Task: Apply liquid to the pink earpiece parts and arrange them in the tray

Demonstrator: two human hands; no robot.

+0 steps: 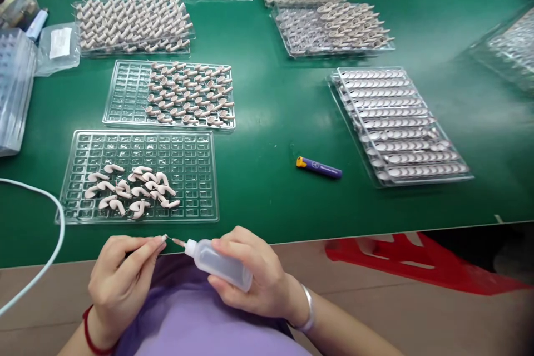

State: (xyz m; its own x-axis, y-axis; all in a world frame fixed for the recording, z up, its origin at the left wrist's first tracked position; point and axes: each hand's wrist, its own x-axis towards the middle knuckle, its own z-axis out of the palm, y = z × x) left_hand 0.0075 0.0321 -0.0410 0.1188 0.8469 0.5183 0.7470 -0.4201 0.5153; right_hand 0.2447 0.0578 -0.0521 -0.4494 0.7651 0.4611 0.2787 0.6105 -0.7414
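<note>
Between the thumb and fingers of my left hand (123, 278) is a small white earbud part (164, 237), mostly hidden by the fingertips. My right hand (258, 272) grips a translucent squeeze bottle (221, 262) lying tilted in the palm. Its thin needle tip (178, 242) points left and reaches up close to the earbud part; whether they touch I cannot tell. Just beyond my left hand, a clear blister tray (196, 178) carries a loose heap of white earbud shells (139, 191).
Behind it lies another tray (125, 92) partly filled with earbud pieces. A purple lighter (319, 168) rests mid-table. Stacked trays of oval parts (404, 122) stand at right. Fuller trays (133, 22) line the back. A white cable (58, 239) curves in at left; a red stool (396, 258) is below the edge.
</note>
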